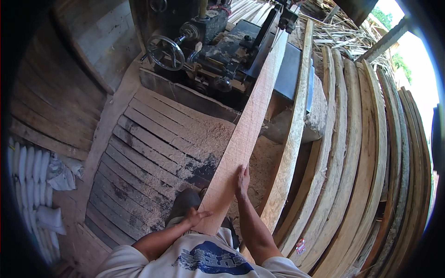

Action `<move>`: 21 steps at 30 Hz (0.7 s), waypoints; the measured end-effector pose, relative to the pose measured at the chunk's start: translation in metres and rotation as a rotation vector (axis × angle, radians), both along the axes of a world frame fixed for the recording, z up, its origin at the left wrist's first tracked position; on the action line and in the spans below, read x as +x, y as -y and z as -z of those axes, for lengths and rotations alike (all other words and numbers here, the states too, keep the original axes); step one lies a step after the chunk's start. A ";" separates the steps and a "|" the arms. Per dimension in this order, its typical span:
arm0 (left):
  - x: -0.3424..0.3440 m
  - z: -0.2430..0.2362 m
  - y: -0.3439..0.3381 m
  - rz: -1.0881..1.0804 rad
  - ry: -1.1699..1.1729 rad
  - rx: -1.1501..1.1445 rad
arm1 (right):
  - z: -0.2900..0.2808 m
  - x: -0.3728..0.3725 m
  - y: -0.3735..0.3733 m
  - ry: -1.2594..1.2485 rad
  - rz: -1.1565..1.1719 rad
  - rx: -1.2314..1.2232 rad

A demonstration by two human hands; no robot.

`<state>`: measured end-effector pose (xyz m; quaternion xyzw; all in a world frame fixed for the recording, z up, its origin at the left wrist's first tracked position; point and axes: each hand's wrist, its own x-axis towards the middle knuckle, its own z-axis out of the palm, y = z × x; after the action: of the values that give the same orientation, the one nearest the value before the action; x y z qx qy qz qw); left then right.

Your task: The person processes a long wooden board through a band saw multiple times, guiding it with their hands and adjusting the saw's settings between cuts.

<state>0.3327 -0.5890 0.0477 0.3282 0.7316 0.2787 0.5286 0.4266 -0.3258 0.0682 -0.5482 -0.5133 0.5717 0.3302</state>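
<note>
Sacks [30, 185], pale and full, are piled at far left, probably to keep them out of my way. Beside them runs a slatted floor [123, 162], strewn with sawdust [206, 134]. A spoked handwheel [173, 54] sits on the near side of the dark machine [215, 60], presumably for easy reach. My left hand [197, 217] grasps the left edge of the plank [247, 134] near its close end, fingers laid across the upper face. The plank stretches from just in front of my shirt [204, 257] up to the machine, so I judge it needs bearing up at my end. My right hand [242, 180], set farther along, grips the right edge; what lies underneath is hidden. That stagger likely steadies it against twisting. Just right, apart from it, lies a narrower board [296, 111], then long boards [354, 139] side by side, perhaps to save room. As for the plank, it looks pale pinkish-brown, its left edge fairly straight, its face rough with fine crosswise marks, its right edge plain too.
</note>
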 end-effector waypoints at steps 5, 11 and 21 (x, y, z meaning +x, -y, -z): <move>-0.031 -0.059 -0.122 -0.101 0.004 -0.186 | -0.018 -0.018 -0.087 -0.006 -0.031 0.004; -0.056 -0.028 -0.248 -0.221 -0.004 -0.111 | -0.057 -0.027 -0.140 -0.007 -0.132 -0.080; -0.112 -0.042 -0.467 -0.210 0.151 -0.100 | -0.050 -0.014 -0.187 0.374 -0.157 0.116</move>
<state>0.2203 -0.1218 0.0896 0.2012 0.7330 0.3196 0.5657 0.4128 -0.1386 0.1178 -0.5832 -0.6390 0.4534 0.2146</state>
